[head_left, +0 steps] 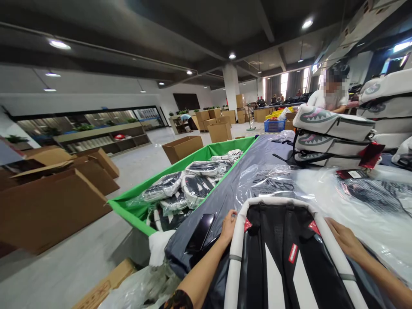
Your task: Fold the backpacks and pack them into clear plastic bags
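Between the two hands, at the near side of the grey-covered table (246,159), a black-and-white backpack (286,253) shows its strap side; the step in hand looks like steadying it by its edges, and shifting it would call for even pressure from both sides. The left hand (228,225) bends its fingers at the left rim, while the right hand (343,237) reaches to the right rim, fingertips partly hidden, so I cannot tell whether either grips firmly. Beyond lie a clear plastic bag (268,185) and stacked backpacks (346,125).

Lettering on the red patch (292,253) on the backpack (283,259) and on a plastic bag (273,185) is unreadable.
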Action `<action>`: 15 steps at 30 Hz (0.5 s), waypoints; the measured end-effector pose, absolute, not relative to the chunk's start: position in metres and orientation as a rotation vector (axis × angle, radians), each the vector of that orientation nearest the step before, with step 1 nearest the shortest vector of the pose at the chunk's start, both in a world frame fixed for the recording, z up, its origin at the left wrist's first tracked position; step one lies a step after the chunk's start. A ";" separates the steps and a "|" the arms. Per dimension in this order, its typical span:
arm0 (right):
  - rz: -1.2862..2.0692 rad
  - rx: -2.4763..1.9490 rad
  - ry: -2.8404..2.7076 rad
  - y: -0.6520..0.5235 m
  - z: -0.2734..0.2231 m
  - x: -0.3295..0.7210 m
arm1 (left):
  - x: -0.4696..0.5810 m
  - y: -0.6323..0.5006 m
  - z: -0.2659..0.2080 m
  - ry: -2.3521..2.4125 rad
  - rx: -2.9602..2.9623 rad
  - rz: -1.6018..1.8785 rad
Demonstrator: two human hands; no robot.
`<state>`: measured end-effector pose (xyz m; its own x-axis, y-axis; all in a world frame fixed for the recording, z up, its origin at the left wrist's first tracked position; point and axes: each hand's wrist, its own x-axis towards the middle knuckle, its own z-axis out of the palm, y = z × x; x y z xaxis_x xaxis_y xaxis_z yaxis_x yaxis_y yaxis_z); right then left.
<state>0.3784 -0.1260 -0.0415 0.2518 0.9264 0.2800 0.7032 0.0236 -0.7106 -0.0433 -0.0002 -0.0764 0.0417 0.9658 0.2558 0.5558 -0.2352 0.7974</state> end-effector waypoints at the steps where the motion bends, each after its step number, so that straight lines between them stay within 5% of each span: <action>1: 0.371 -1.741 -1.518 -0.138 -0.041 0.374 | -0.045 -0.011 -0.074 1.508 1.825 1.136; 15: 0.114 -1.710 -1.463 -0.232 -0.051 0.377 | -0.073 -0.125 -0.075 1.336 1.809 1.451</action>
